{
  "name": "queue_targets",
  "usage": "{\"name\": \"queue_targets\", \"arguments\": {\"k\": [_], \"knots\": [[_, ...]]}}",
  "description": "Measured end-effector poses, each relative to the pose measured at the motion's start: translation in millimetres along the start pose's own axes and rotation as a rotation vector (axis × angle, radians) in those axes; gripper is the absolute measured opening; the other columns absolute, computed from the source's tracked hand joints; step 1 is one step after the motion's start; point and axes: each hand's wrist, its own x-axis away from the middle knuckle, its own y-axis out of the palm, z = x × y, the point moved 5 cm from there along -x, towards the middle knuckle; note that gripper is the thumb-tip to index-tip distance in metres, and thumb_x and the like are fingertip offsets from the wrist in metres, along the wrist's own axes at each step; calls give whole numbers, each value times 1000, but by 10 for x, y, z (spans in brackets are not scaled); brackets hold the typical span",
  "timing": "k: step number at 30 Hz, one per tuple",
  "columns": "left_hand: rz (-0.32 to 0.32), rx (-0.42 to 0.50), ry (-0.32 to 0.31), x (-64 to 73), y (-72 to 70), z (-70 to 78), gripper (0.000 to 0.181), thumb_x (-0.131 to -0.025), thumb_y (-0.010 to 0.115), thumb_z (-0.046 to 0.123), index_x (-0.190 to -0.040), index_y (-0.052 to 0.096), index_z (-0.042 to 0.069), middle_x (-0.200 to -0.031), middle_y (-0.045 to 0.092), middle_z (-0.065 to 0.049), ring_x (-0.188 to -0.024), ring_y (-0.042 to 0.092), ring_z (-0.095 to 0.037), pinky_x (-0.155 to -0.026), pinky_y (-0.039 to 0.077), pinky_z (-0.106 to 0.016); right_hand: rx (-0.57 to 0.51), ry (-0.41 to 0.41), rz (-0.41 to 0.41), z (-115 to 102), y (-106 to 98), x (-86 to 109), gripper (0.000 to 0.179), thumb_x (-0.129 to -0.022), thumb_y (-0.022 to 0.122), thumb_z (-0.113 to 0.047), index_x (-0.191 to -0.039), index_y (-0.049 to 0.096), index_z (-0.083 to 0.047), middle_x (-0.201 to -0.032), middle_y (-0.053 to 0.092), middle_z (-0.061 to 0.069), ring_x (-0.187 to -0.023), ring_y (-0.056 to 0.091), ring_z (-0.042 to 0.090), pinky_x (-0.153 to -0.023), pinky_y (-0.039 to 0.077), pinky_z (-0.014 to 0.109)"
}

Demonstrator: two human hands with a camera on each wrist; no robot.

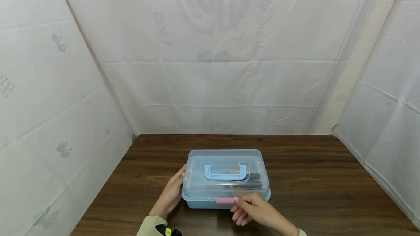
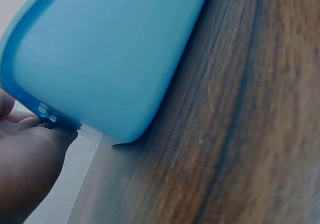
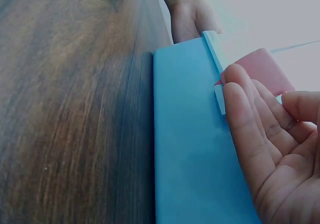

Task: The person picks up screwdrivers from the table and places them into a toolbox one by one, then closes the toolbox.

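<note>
A light blue plastic box [image 1: 201,204] with a clear lid [image 1: 226,156] and a blue handle [image 1: 226,176] stands on the wooden table. Its lid lies on the base. Along the box's left side rests my left hand [image 1: 171,193], its fingers reaching toward the back; the left wrist view shows that hand [image 2: 30,156] touching the rim. At the front edge my right hand [image 1: 254,209] pinches a pink latch [image 1: 224,201] between thumb and fingers. Seen from the right wrist, the latch [image 3: 267,71] is tilted outward from the rim. Dark objects show dimly through the lid.
The dark wooden table [image 1: 315,177] extends on both sides of the box and behind it. White printed sheets [image 1: 210,83] hang at the back, left and right. A black band with a yellow tag [image 1: 168,231] sits at the left wrist.
</note>
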Motion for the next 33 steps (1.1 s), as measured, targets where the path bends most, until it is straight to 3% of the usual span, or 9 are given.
{"name": "queue_targets", "arguments": {"k": [10, 33], "knots": [[-1, 13, 6, 5, 5, -14, 71, -101, 40, 42, -154, 11, 6, -163, 4, -13, -149, -2, -30, -119, 5, -51, -4, 12, 50, 9, -19, -23, 51, -102, 45, -32, -100, 62, 16, -83, 71, 15, -68, 69, 11, -61, 58, 25], [-5, -6, 26, 2, 7, -7, 66, -104, 36, 38, -154, 9, 4, -162, 3, -15, -149, -4, -32, -119, 3, -52, 51, 63, 184, -24, -8, -62, 52, -100, 48, -39, -85, 68, 7, -69, 70, 13, -53, 65, 11, -54, 58, 44]]}}
